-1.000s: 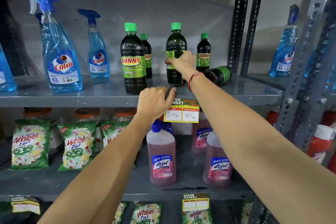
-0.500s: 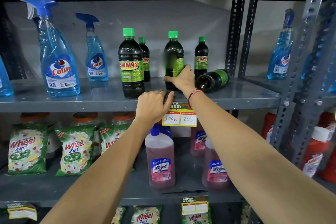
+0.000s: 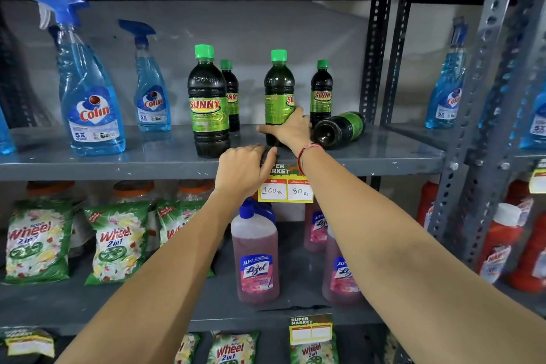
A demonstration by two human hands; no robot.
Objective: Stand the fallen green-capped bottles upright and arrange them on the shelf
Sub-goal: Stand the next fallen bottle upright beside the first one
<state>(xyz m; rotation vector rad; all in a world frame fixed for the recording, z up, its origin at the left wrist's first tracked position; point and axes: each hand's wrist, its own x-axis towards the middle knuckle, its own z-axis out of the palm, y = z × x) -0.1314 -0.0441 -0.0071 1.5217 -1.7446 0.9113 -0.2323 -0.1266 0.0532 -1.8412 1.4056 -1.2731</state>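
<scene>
Since a second ago the right hand [image 3: 291,130] has slid from the label down to the base of the held bottle [image 3: 278,96], now set upright on the shelf [image 3: 118,161]; fingers wrapped round its lower body. Left hand [image 3: 243,170] curled loosely on the shelf edge, gripping nothing. Fallen bottle [image 3: 339,128] lies on its side at the right hand's 3 o'clock, just beside it. Front bottle [image 3: 208,103] upright at 9 o'clock. Price tag [image 3: 285,189] hangs below.
</scene>
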